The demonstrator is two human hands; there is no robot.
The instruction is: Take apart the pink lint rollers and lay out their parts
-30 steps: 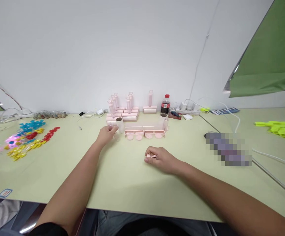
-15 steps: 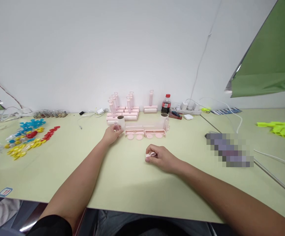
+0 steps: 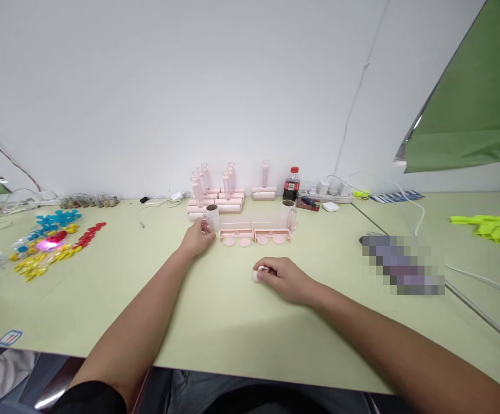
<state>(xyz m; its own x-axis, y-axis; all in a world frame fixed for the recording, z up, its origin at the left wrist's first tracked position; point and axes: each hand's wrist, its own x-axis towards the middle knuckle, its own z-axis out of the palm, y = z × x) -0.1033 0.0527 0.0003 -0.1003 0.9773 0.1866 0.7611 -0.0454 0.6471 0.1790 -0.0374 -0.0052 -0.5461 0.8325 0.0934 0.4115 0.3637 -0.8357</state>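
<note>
My left hand (image 3: 197, 240) reaches forward on the pale green table (image 3: 215, 310) and grips a small clear tube with a pink end (image 3: 205, 223), right beside a white roll (image 3: 212, 217). My right hand (image 3: 281, 278) rests on the table nearer to me, its fingers closed on a small pink and white piece (image 3: 259, 272). Just beyond lie two pink trays with round discs (image 3: 254, 236). Behind them stands a group of pink lint rollers with heart-topped handles (image 3: 217, 192).
A cola bottle (image 3: 291, 184), a power strip with chargers (image 3: 327, 192) and white cables sit at the back right. Colourful small plastic pieces (image 3: 49, 238) spread at the left. Yellow-green hexagon pieces (image 3: 493, 225) lie far right. A blurred dark object (image 3: 403, 265) lies right of my right hand.
My left hand has shifted slightly right with the tube, closer to the white roll. My right hand has turned the small pink piece between its fingers and stays in place.
</note>
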